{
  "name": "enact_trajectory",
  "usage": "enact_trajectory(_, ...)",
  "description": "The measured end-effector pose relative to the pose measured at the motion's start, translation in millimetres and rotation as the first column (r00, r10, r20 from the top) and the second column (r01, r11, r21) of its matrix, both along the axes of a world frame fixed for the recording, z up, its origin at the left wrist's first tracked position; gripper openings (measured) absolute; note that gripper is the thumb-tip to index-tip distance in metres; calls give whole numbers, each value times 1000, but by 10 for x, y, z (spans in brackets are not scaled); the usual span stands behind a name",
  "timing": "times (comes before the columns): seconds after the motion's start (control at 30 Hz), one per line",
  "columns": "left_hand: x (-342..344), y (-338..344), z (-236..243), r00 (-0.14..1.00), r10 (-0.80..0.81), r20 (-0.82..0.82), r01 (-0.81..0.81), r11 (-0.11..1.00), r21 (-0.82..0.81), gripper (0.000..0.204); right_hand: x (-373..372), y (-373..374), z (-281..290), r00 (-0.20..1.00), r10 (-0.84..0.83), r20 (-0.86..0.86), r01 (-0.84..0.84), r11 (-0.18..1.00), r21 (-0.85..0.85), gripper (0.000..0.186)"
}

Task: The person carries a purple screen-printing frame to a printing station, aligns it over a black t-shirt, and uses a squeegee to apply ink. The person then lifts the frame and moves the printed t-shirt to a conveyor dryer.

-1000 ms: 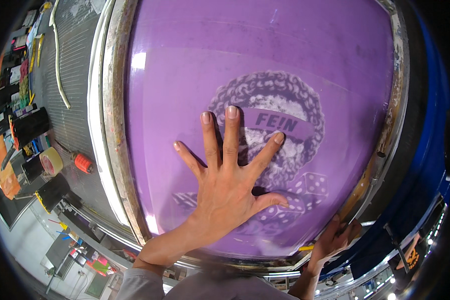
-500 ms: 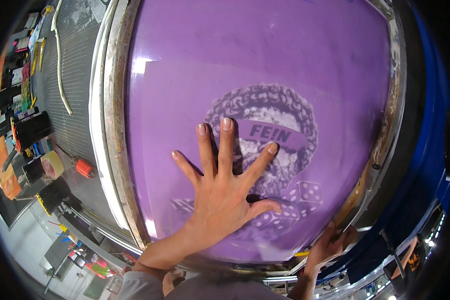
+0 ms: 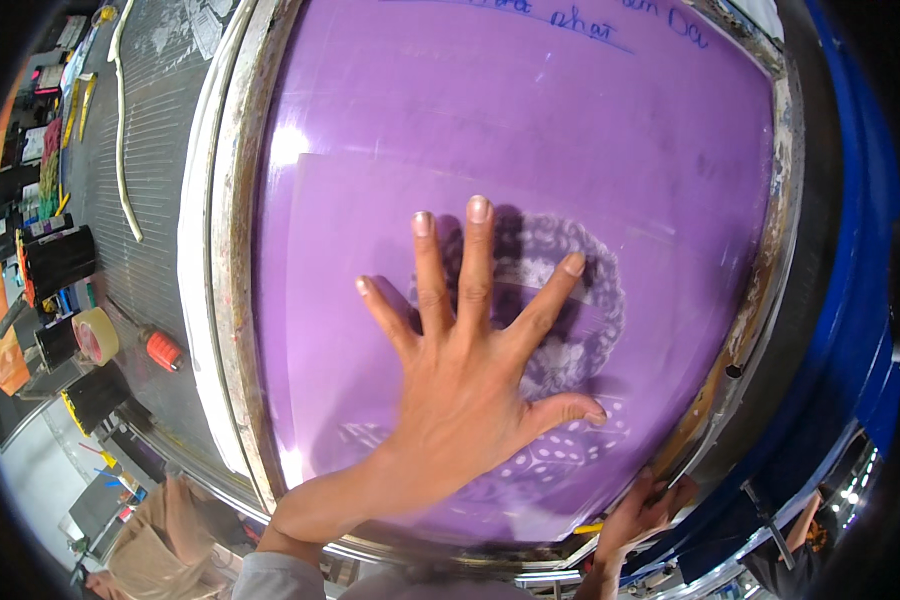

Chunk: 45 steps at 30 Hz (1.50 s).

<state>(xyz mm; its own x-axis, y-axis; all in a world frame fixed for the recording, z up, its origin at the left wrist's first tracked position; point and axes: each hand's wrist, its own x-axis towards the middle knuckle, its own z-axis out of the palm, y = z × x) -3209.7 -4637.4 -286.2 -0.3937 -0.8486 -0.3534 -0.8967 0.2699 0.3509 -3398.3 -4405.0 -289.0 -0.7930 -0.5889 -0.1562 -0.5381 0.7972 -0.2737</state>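
Observation:
A purple screen printing frame [image 3: 238, 250] lies before me, its mesh carrying a pale and dark printed design of a curly-haired head [image 3: 600, 330] with dice [image 3: 560, 452] below it. A clear film sheet seems to lie over the design. My left hand [image 3: 460, 390] is open, palm down and fingers spread, over the lower middle; its shadows stand off from the fingers, so it appears raised slightly above the surface. It hides part of the design. At the lower right corner my right hand [image 3: 642, 515] curls its fingers round the frame's edge, beside a small yellow piece [image 3: 589, 528].
Left of the frame is a dark ribbed surface with a white cord [image 3: 123, 150], a red-handled tool [image 3: 163, 351], a roll of tape [image 3: 95, 335] and several dark boxes. Blue sheeting [image 3: 840, 300] runs along the right. Another person in brown [image 3: 165, 535] is at the lower left.
My left hand has lifted slightly from the surface and its shadows have spread. The design sits lower in view, with blue handwriting showing at the top. A person in brown has come into view.

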Motion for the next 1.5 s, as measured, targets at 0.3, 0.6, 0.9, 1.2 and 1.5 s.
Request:
enact_trajectory(0.3,-100,70,-249,999,37,21,-35,997,-72,99,-21,62,-21,1000,4,-30,-2,997,73,43)
enact_trajectory(0.6,-116,70,-244,999,45,31,-42,996,-75,96,50,-55,-32,995,28,-91,-34,997,-63,34)
enact_trajectory(0.9,-137,84,-259,997,39,66,-32,993,-117,97,19,-11,20,1000,27,15,-27,999,-33,23)
enact_trajectory(1.2,-181,79,-232,989,13,148,14,984,-178,109,-58,17,45,994,113,5,-113,993,-22,28)
enact_trajectory(1.5,-174,95,-234,987,1,161,34,976,-215,111,-52,55,2,987,154,-52,-157,987,-48,32)
